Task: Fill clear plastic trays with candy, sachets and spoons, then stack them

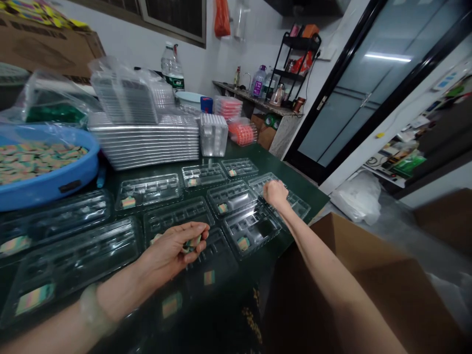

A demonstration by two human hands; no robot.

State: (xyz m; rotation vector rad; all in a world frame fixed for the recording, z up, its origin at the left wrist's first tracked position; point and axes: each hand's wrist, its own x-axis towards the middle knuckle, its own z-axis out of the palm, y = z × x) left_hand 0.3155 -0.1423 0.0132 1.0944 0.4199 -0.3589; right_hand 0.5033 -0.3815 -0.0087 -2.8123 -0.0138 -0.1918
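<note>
Several clear plastic trays (pixel 149 191) lie in rows on the dark green table (pixel 269 160), many with a small striped multicoloured piece (pixel 35 299) in one corner compartment. My left hand (pixel 180 243), with a pale bangle at the wrist, is curled around several striped pieces (pixel 192 242) above the near middle trays. My right hand (pixel 276 192) is closed over a tray at the far right of the rows; what its fingers hold, if anything, is hidden.
A blue basin (pixel 73 173) full of striped pieces stands at the left. Behind the rows are stacked clear trays (pixel 147 142) and red-pink packs (pixel 241 132). An open cardboard box (pixel 361 246) sits beside the table at the right.
</note>
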